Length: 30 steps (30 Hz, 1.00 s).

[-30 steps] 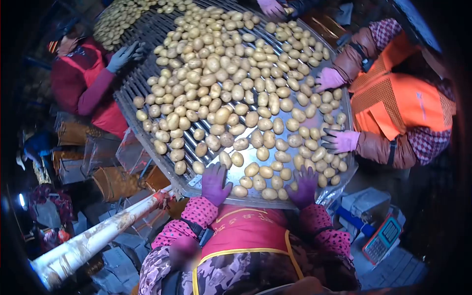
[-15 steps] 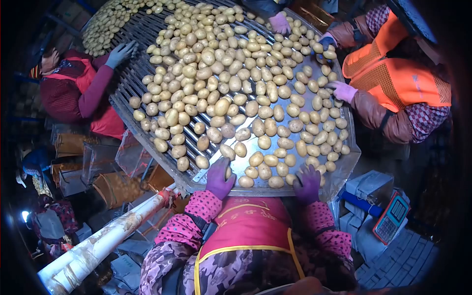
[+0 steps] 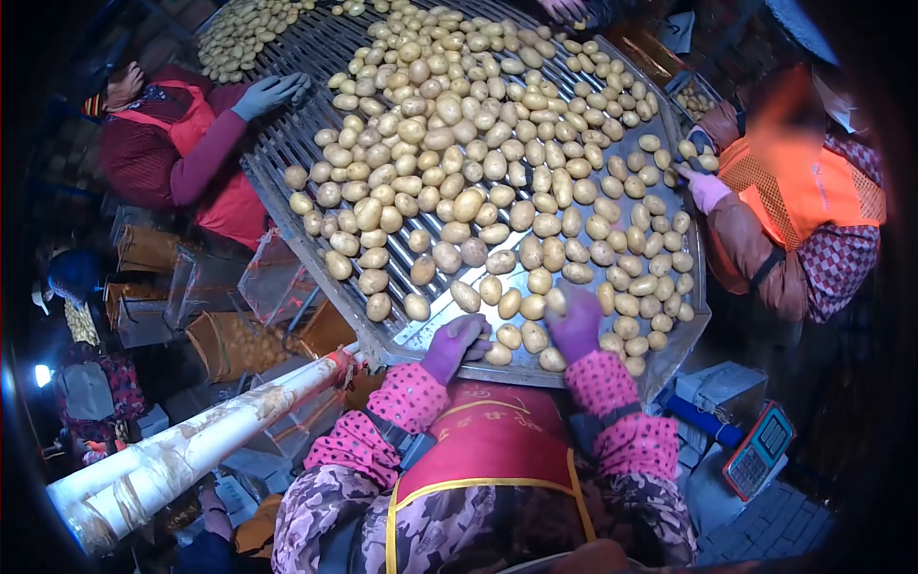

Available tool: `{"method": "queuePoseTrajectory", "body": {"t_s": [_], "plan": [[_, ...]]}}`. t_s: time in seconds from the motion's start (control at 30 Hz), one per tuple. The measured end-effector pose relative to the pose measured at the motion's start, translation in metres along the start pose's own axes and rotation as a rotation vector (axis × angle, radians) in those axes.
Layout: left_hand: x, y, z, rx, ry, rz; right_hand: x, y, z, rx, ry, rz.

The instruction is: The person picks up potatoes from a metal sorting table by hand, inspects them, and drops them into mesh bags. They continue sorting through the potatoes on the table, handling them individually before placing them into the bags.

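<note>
Purple gloves cover both of my hands at the near edge of a metal sorting table (image 3: 421, 330) strewn with potatoes (image 3: 449, 110). My left hand (image 3: 455, 346) is by the rim, its fingers curled together; whether anything is inside them is hidden. Close to its fingertips lies a potato (image 3: 497, 354). Farther right, my right hand (image 3: 578, 323) is bent over the potatoes, slightly blurred. A potato (image 3: 555, 302) shows at its fingers, and they appear closed on it. Several loose potatoes lie on the smooth plate between and beyond my hands.
A co-worker in an orange vest (image 3: 798, 196) stands at the right, another in a red apron (image 3: 182, 134) at the left. A white pipe (image 3: 201, 440) slants along the lower left, near crates (image 3: 234, 344). A scale display (image 3: 760, 450) is at the lower right.
My right hand has moved left and inward to a potato. My left hand has shifted slightly right; the potato it had is no longer visible. The orange-vested co-worker's hands have drawn back from the table.
</note>
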State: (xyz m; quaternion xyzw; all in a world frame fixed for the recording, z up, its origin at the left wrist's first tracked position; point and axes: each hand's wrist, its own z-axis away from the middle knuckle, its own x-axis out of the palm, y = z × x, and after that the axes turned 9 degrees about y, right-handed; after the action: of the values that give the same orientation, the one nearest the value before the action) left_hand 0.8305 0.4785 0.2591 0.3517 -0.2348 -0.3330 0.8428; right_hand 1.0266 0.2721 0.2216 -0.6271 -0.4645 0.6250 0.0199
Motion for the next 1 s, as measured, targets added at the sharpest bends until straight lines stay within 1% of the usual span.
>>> {"method": "queuePoseTrajectory", "body": {"t_s": [0.03, 0.07, 0.1, 0.17, 0.2, 0.27, 0.33, 0.37, 0.43, 0.47, 0.53, 0.6, 0.63, 0.67, 0.7, 0.73, 0.8, 0.83, 0.9, 0.93, 0.97, 1.0], "plan": [[0.007, 0.006, 0.006, -0.129, -0.038, 0.192, -0.022, -0.039, 0.003, -0.043, -0.048, -0.081], [0.015, 0.009, 0.01, -0.26, -0.079, 0.381, -0.036, -0.062, 0.009, -0.083, -0.093, -0.159], [0.025, 0.007, 0.014, -0.28, -0.087, 0.495, -0.039, -0.067, 0.022, -0.106, -0.1, -0.19], [0.016, -0.026, 0.0, -0.13, -0.175, 0.197, -0.046, -0.074, 0.046, -0.161, -0.119, -0.26], [0.009, -0.03, 0.0, -0.128, -0.174, 0.163, -0.049, -0.058, 0.061, -0.131, -0.09, -0.228], [-0.004, -0.037, 0.0, -0.125, -0.173, 0.095, -0.056, 0.005, 0.088, -0.074, -0.032, -0.167], [-0.02, -0.029, 0.001, -0.438, -0.057, 0.3, -0.071, 0.031, 0.084, 0.154, -0.021, -0.054], [-0.024, -0.024, 0.003, -0.434, -0.017, 0.278, -0.075, 0.031, 0.08, 0.271, -0.014, 0.004], [-0.03, -0.024, 0.003, -0.428, 0.012, 0.312, -0.061, 0.021, 0.072, 0.039, 0.009, -0.077], [-0.032, -0.025, 0.006, -0.428, 0.027, 0.329, -0.053, 0.005, 0.067, -0.075, 0.019, -0.116], [-0.03, -0.027, 0.006, -0.419, 0.054, 0.351, -0.033, -0.049, 0.035, -0.337, -0.187, -0.122], [-0.024, -0.036, 0.002, -0.378, 0.07, 0.41, 0.001, -0.067, 0.034, -0.606, -0.091, 0.03], [-0.021, -0.033, 0.005, -0.321, 0.037, 0.47, 0.009, -0.064, 0.03, -0.59, -0.084, 0.038], [-0.015, -0.021, 0.01, -0.324, 0.071, 0.488, 0.02, -0.057, 0.022, -0.58, -0.066, 0.048], [-0.013, -0.013, 0.014, -0.323, 0.102, 0.506, 0.038, -0.037, 0.015, -0.494, -0.218, -0.005], [-0.026, -0.027, 0.014, -0.271, -0.028, 0.617, 0.04, -0.039, 0.007, -0.393, -0.193, -0.06], [-0.021, -0.015, 0.026, -0.168, -0.066, 0.697, 0.041, -0.055, 0.01, -0.163, -0.178, -0.182], [-0.022, -0.013, 0.026, -0.147, -0.054, 0.76, 0.04, -0.066, 0.014, -0.108, -0.132, -0.32], [-0.03, -0.029, 0.006, -0.091, -0.08, 0.662, 0.01, -0.11, 0.013, -0.124, -0.281, -0.33], [-0.026, -0.022, 0.013, -0.138, -0.086, 0.724, -0.001, -0.121, 0.019, -0.111, -0.37, -0.338], [-0.02, -0.014, 0.021, -0.186, -0.091, 0.787, 0.0, -0.117, 0.027, -0.088, -0.391, -0.474], [-0.01, 0.011, 0.035, -0.275, -0.094, 0.957, -0.017, -0.118, 0.025, -0.137, -0.388, -0.396]]}}
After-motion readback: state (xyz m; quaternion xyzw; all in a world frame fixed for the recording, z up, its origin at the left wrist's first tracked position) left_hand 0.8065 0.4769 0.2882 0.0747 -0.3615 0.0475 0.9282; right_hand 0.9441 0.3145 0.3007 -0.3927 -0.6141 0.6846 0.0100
